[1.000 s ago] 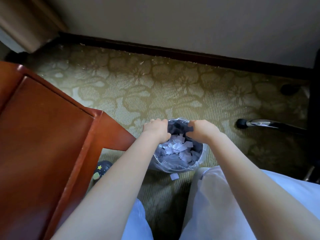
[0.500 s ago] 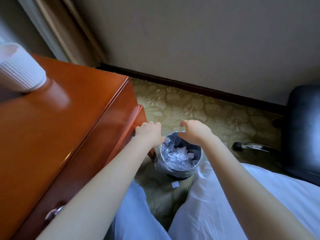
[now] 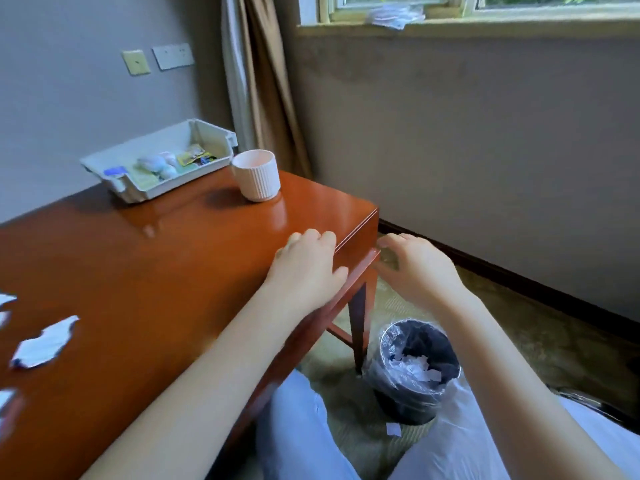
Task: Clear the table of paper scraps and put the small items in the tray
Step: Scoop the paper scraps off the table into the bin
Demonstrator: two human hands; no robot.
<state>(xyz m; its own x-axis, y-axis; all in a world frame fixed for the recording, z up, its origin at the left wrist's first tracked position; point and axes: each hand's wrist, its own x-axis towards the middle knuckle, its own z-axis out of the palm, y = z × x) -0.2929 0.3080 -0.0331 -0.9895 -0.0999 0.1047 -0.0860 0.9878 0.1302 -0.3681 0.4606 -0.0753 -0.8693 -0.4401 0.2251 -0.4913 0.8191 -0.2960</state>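
Observation:
My left hand point(image 3: 306, 268) hovers over the right end of the red-brown wooden table point(image 3: 145, 271), fingers loosely curled and holding nothing. My right hand point(image 3: 417, 266) is raised just past the table's corner, fingers relaxed and empty. Torn white paper scraps point(image 3: 43, 342) lie on the table at the far left. A pale grey tray point(image 3: 207, 133) with several small items stands at the back of the table. On the floor below my right arm stands a black bin point(image 3: 412, 372) lined with clear plastic, with white scraps inside.
A white ribbed cup point(image 3: 257, 174) stands beside the tray. One paper scrap point(image 3: 393, 429) lies on the carpet in front of the bin. A curtain point(image 3: 263, 84) hangs in the corner under a window sill. My knees fill the bottom of the view.
Both hands have come up from the bin's rim to table height, and my view has lifted from the floor to the tabletop, tray and cup.

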